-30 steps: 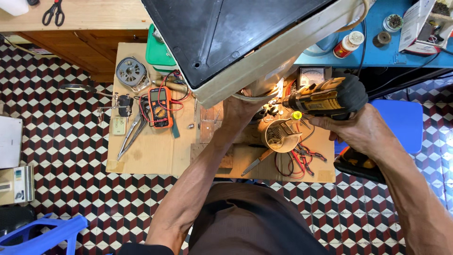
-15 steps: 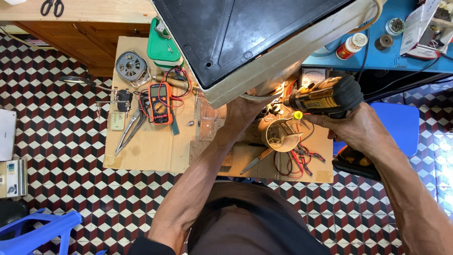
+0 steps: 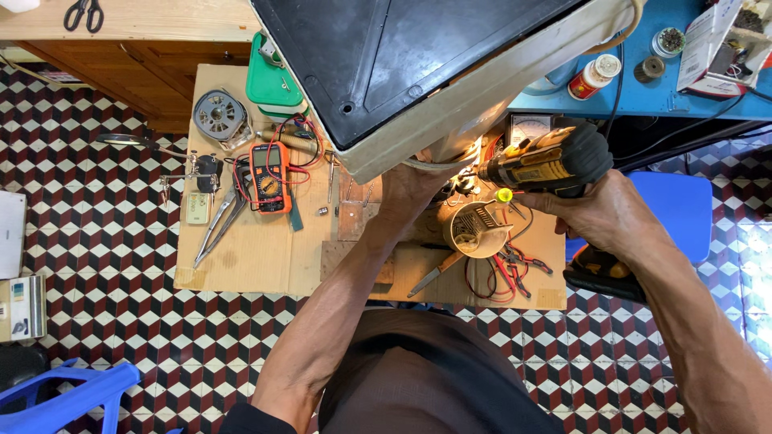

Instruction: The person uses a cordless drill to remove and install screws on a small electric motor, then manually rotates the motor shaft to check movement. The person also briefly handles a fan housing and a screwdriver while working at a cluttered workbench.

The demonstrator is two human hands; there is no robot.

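**Cordless drill at the underside of a bulky appliance**

The right hand (image 3: pixel 605 215) is wrapped tight round the grip of a yellow-and-black cordless drill (image 3: pixel 545 163), right of centre in the frame, its nose aimed left at the lower edge of a big cream-cased appliance (image 3: pixel 450 104) that fills the top middle. The drill's work light glows on the spot. The drill looks dense and stiff, heavy at the battery end below the hand; the moulded grip is the place to hold it, and that is where it is held.

The left hand (image 3: pixel 410 186) reaches up under the appliance's rim, pressed against the casing; its fingers are hidden, so I cannot tell how far they close. The appliance looks heavy and awkward, rigid in its shell, with a dark panel facing up; I judge it needs support at the rim.

On the wooden table (image 3: pixel 241 257) below, a round cream tub (image 3: pixel 474 229) sits just under the drill, holding what looks like a small metal part; I cannot make out more. At upper left of the table stands a green lidded box (image 3: pixel 272 80), closed. An orange multimeter (image 3: pixel 269 177) lies near it.
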